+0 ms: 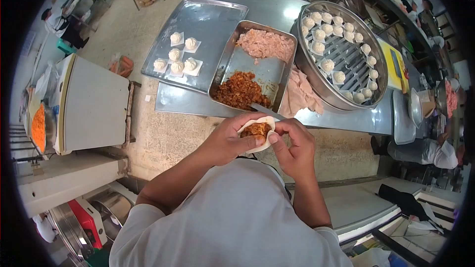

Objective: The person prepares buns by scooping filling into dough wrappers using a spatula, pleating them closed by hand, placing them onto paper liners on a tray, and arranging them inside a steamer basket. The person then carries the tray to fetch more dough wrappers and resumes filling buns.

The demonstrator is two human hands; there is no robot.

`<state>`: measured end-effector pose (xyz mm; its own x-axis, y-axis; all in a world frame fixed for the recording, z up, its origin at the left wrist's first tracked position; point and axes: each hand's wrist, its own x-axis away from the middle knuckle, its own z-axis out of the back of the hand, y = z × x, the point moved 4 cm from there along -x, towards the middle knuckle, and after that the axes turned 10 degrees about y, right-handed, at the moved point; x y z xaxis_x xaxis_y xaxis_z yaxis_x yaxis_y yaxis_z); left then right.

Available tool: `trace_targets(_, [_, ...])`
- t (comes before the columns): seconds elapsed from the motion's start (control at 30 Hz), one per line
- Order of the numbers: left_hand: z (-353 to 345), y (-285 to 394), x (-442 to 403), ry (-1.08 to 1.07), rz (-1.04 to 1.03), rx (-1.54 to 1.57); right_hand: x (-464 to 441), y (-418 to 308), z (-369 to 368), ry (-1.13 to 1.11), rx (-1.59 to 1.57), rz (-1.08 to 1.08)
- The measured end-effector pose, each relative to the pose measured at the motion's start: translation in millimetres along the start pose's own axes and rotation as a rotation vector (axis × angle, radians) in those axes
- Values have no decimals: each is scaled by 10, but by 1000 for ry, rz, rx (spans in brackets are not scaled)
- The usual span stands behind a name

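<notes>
A round dough wrapper (pixel 243 129) with reddish-brown filling (pixel 256 129) on it is held between my two hands, in front of my chest. My left hand (pixel 230 141) supports its left side, thumb on the filling. The fingers of my right hand (pixel 294 146) pinch its right edge. Just beyond, a deep metal tray (pixel 255 64) holds pale pink minced meat (pixel 267 44) at the back and reddish-brown filling (pixel 240 90) at the front. A metal utensil (pixel 267 111) leans over its near edge, partly hidden by my hands.
A flat tray (pixel 208 24) at the left bears several pleated buns (pixel 175 54) on paper squares. At the right, a round steamer (pixel 381 59) holds more buns. A pinkish cloth (pixel 299 94) lies between the trays and steamer. People are at far left (pixel 62 24) and right (pixel 420 152).
</notes>
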<state>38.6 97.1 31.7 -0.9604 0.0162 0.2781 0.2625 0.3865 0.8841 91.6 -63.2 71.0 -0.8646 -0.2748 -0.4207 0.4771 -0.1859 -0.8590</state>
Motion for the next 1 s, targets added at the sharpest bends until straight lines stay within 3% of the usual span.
trace_targets(0.2, [-65, -19, 1, -12, 59, 9, 84, 179, 75, -125, -44, -104])
trace_targets(0.27, [-51, 0, -10, -30, 56, 3, 94, 157, 81, -115, 64, -13])
trace_targets(0.47, [117, 229, -74, -118, 4, -196, -66, -23, -112, -56, 58, 14])
trace_targets(0.53, [236, 277, -127, -237, -115, -399, -94, -26, -235, -60, 44, -5])
trace_targets(0.67, [436, 371, -160, -211, -149, -354, -113, 10, -460, -54, 116, -40])
trace_targets(0.73, [551, 122, -203, 17, 4, 169, -130, -10, -582, -7, 201, 2])
trace_targets(0.77, [536, 34, -185, 7, 10, 171, -137, -32, -638, 32, 278, 49])
trace_targets(0.83, [505, -108, -156, 45, 250, 692, -133, -47, -777, 46, 297, 42])
trace_targets(1.0, [805, 15, -240, -33, 160, 560, -202, -231, -958, 183, 275, 1])
